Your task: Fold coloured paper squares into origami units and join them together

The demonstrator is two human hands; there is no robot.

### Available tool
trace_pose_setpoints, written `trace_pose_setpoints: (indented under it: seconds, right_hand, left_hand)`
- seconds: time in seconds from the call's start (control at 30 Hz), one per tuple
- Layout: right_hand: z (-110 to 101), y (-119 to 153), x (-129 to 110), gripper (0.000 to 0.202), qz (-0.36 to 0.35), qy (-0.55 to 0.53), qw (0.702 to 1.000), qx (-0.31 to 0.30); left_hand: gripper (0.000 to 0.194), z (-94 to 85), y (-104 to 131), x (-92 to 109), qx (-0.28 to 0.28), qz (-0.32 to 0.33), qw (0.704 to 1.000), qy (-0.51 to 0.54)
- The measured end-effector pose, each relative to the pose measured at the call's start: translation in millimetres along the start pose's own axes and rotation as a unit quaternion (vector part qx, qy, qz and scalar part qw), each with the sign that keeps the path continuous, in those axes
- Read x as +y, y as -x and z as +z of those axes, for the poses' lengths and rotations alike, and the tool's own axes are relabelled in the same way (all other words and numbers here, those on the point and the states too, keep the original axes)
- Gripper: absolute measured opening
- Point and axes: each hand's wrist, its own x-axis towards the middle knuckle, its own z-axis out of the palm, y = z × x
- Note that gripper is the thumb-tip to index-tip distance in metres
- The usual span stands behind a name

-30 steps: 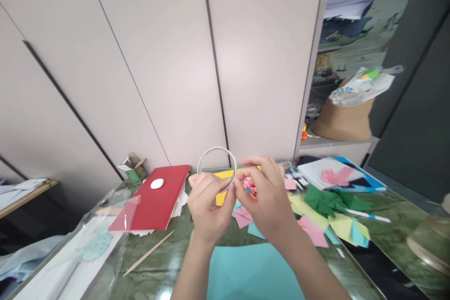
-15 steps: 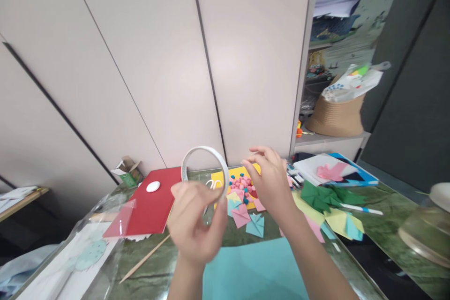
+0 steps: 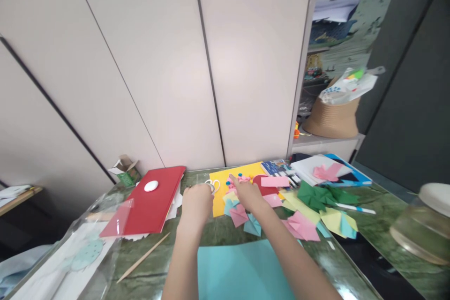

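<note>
White scissors (image 3: 219, 184) partly behind left hand (image 3: 197, 200)

White-looped scissors (image 3: 217, 183) lie just beyond my left hand (image 3: 197, 200); small pink and blue balls (image 3: 243, 178) cluster at my right hand (image 3: 247, 194).

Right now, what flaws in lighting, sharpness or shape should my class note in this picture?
Head view: white glare on the green tabletop at lower right; head view: a soft bright patch on the cabinet doors, whose edges lean, perhaps from a wide lens; head view: left hand and right hand lack fine detail.
</note>
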Motion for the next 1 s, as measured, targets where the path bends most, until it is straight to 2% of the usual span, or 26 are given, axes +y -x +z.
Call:
trace_pose_setpoints:
  seconds: [0.13,0.23,0.4,0.57,0.67,0.77,0.83,0.87,0.9,1.0]
  right_hand:
    - [9.4,-5.9,1.7,0.031,-0.024,-0.006,1.000,0.008]
    - [4.9,-4.9,1.6,0.032,-0.024,-0.017,0.999,0.035]
    - [-24.9,1.2,7.5,0.060,0.012,-0.044,0.990,0.135]
    - [-60.6,10.5,15.7,0.061,0.015,-0.109,0.965,0.238]
    - [-74.6,17.9,16.3,0.062,0.007,-0.148,0.949,0.277]
    - [-86.4,27.3,12.7,0.062,-0.014,-0.224,0.919,0.323]
    - [-95.1,35.2,8.9,0.060,-0.041,-0.282,0.892,0.352]
    - [-99.7,39.7,6.8,0.059,-0.052,-0.298,0.882,0.361]
    - [-104.3,44.4,4.6,0.059,-0.062,-0.309,0.875,0.367]
    - [-115.7,58.4,-2.2,0.059,-0.077,-0.326,0.858,0.389]
  left_hand:
    - [0.022,2.8,-4.1,-3.0,-0.015,-0.019,1.000,-0.007]
    - [0.022,5.9,-5.9,-4.0,-0.022,-0.022,1.000,-0.006]
    - [0.023,12.7,-9.9,-7.5,-0.014,-0.032,0.999,0.007]
    - [0.019,23.7,-19.1,-12.9,-0.008,-0.049,0.998,0.039]
    - [0.021,22.3,-19.9,-11.2,0.025,-0.039,0.996,0.077]
    - [0.042,11.9,-13.1,-3.0,0.104,-0.024,0.986,0.125]
    - [0.046,2.7,-4.8,5.0,0.167,-0.020,0.971,0.172]
    - [0.045,-1.9,-0.1,9.2,0.223,-0.010,0.937,0.270]
    - [0.046,-6.2,4.7,13.3,0.245,0.009,0.900,0.360]
    - [0.066,-17.5,17.1,23.4,0.204,0.034,0.819,0.536]
